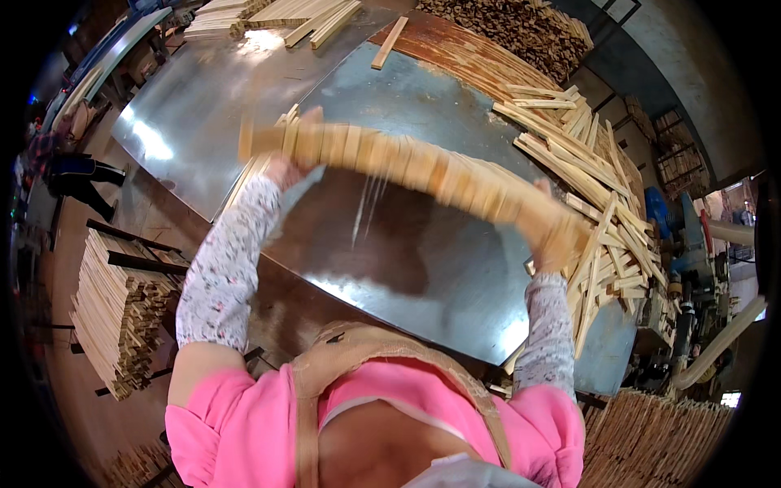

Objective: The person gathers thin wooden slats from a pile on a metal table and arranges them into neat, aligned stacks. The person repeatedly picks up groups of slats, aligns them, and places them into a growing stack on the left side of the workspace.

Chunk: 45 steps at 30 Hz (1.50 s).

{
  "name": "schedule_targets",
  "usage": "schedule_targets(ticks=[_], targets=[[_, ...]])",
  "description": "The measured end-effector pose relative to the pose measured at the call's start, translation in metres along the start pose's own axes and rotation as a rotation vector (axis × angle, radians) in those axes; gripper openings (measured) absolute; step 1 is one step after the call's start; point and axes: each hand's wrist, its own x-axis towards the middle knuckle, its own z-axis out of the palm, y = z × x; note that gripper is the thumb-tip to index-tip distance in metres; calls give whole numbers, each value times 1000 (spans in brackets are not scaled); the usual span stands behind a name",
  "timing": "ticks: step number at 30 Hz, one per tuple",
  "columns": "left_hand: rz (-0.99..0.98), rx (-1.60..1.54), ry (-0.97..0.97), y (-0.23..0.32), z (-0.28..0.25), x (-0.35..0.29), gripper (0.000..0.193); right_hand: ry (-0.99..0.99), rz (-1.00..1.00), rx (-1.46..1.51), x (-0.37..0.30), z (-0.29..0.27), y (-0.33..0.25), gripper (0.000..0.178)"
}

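Observation:
A long, slightly arched row of wooden strips (407,167), packed side by side, is held up above the metal-topped table (350,268). My left hand (294,154) is closed around its left end, and my right hand (547,232) grips the right end; both are blurred by motion. Below and beside the left hand, a few more strips (248,177) lie at the table's left part. Close to my right hand, a loose heap of pale strips (606,220) lies criss-crossed.
A single strip (390,42) rests at the far side, by a rust-brown board (455,50). Bundled wood (512,32) is piled beyond. Stacked strips stand on a rack (122,301) at the left and at lower right (659,435). Another person (77,171) is at far left.

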Motion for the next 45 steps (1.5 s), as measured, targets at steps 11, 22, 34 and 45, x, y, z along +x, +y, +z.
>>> schedule_targets(ticks=[11, 22, 34, 45], targets=[[-83, 1611, -12, -135, -152, -138, 59, 91, 585, -133, -249, 139, 80, 42], [-120, 1379, 388, -122, -100, -54, 54, 221, 721, -64, -198, 187, 61, 43], [-473, 2089, 761, -56, -152, -63, 124, 113, 666, -223, -41, 136, 128, 53], [-713, 1890, 605, -49, -160, -50, 119, 4, -21, -886, 131, 168, 77, 45]])
